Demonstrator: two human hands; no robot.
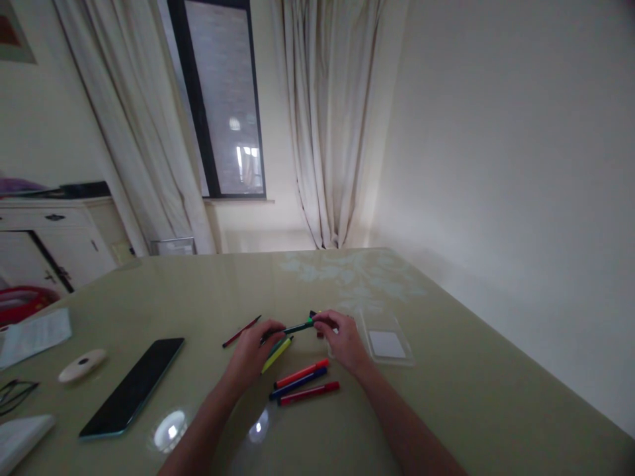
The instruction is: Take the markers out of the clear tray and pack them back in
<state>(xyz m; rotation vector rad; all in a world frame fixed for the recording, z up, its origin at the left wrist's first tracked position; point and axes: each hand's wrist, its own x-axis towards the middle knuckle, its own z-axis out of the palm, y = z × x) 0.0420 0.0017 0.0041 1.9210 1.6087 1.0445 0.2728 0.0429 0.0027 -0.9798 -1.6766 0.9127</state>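
A dark felt-tip pen point(296, 328) with a green end is held level between my two hands. My left hand point(253, 349) pinches its left end, and the fingertips of my right hand point(343, 338) close on the green end. Just below my left fingers lies a yellow-green felt-tip pen point(276, 356), partly hidden by the hand. A dark red pen point(241, 331) rests beyond my left hand. Nearer to me, an orange-red marker point(301, 374), a blue marker point(298, 384) and a red marker point(308, 394) lie side by side. Small dark pieces behind my right fingers are mostly hidden.
A clear plastic case point(404, 349) with a white card lies right of my right hand. On the left are a black phone point(133, 387), a white oval object point(82, 365), papers point(37, 336) and dark-framed glasses point(17, 395). A wall point(520, 231) borders the table's right side.
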